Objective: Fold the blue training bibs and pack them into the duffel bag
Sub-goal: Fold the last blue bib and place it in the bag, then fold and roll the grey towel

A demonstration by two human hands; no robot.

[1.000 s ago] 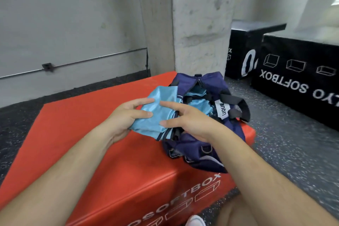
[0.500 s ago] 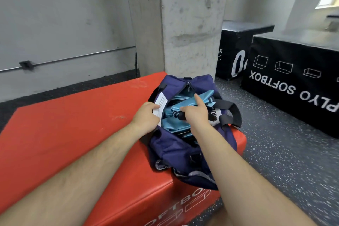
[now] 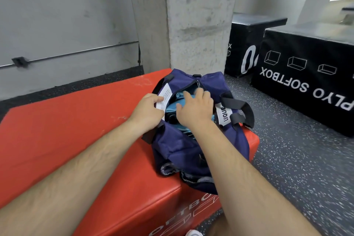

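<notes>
A navy duffel bag (image 3: pixel 172 145) lies unzipped on the right end of a red soft box (image 3: pixel 57 136). Light blue bibs (image 3: pixel 172 106) fill its opening, mostly hidden under my hands. My left hand (image 3: pixel 147 110) grips the bag's left rim, thumb on a white label. My right hand (image 3: pixel 195 108) lies flat on the bibs inside the opening, fingers spread and pressing down. A black carry handle (image 3: pixel 241 107) arches over the bag's right side.
A concrete pillar (image 3: pixel 199 19) rises right behind the bag. Two black soft boxes (image 3: pixel 310 74) stand on the speckled floor to the right. A grey wall with a metal rail (image 3: pixel 76 54) runs along the left. A white shoe tip (image 3: pixel 193 233) shows at the bottom edge.
A second ago both hands held a folded bib left of the bag's opening. It went into the bag; my left hand took the rim and my right hand flattened onto the bibs.
</notes>
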